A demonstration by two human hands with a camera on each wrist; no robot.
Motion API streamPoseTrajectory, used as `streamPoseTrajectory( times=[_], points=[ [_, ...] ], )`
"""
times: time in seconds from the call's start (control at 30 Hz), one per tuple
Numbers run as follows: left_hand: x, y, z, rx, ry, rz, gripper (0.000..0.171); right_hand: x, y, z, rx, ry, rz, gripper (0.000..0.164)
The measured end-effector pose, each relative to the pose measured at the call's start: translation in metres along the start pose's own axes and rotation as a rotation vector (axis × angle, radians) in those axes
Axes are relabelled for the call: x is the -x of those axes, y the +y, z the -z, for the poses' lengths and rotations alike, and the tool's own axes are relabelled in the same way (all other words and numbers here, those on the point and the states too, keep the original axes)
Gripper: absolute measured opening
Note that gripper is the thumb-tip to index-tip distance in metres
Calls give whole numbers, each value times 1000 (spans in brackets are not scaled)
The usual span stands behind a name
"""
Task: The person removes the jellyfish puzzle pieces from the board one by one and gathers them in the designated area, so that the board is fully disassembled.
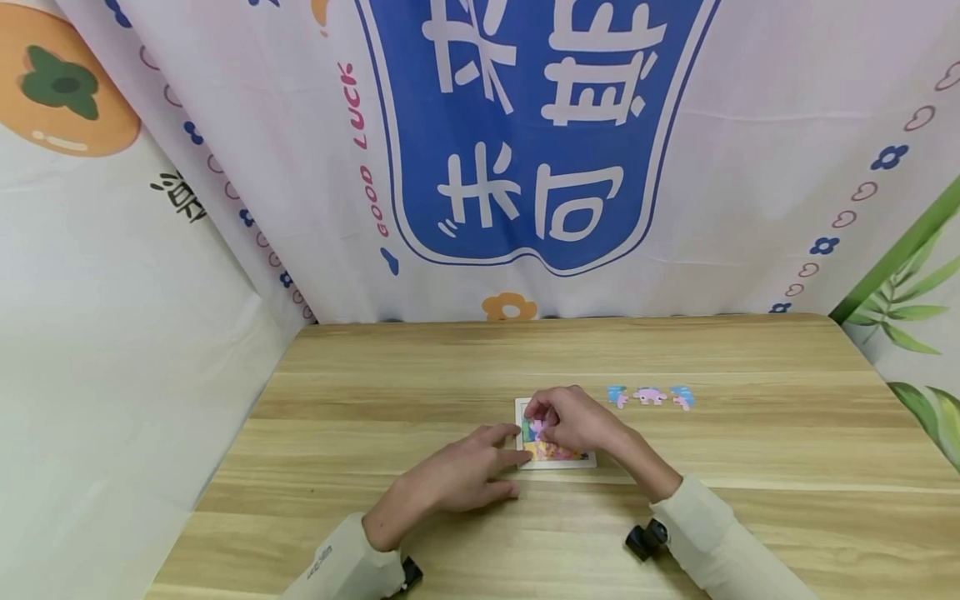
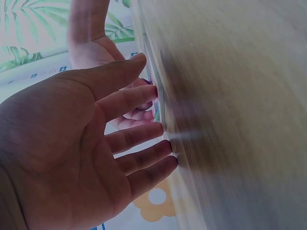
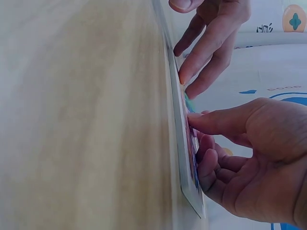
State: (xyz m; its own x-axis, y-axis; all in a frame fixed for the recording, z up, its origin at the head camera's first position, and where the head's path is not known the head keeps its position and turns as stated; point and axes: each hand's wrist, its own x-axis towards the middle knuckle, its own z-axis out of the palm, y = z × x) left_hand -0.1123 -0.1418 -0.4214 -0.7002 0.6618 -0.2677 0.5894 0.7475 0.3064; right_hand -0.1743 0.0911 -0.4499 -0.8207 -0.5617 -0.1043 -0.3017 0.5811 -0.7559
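A small jigsaw puzzle board [image 1: 592, 459] with a white frame and a colourful picture lies flat on the table. My left hand [image 1: 468, 471] is at its left side, fingers extended, with fingertips on the frame and the picture's lower left. Over the picture, my right hand [image 1: 573, 421] bends its fingers and pinches a pink puzzle piece [image 1: 537, 425] between thumb and forefinger, close to the surface. In the right wrist view the thumb [image 3: 216, 120] reaches down to the board [image 3: 184, 163]. The right hand hides much of the picture's upper right.
Three loose puzzle pieces, blue and pink, lie in a row right of the board: a left one [image 1: 617, 395], a middle one [image 1: 649, 396] and a right one [image 1: 682, 396]. The wooden table [image 1: 360, 367] meets a printed curtain [image 1: 540, 283] at its back edge.
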Motion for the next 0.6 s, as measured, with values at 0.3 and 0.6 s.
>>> streamPoseTrajectory(
  times=[0.3, 0.6],
  points=[
    [-1, -1, 0, -7, -3, -12, 52, 0, 2, 0, -20, -9, 30, 31],
    [-1, 0, 1, -3, -9, 2, 52, 2, 0, 1, -5, 1, 38, 23]
  ],
)
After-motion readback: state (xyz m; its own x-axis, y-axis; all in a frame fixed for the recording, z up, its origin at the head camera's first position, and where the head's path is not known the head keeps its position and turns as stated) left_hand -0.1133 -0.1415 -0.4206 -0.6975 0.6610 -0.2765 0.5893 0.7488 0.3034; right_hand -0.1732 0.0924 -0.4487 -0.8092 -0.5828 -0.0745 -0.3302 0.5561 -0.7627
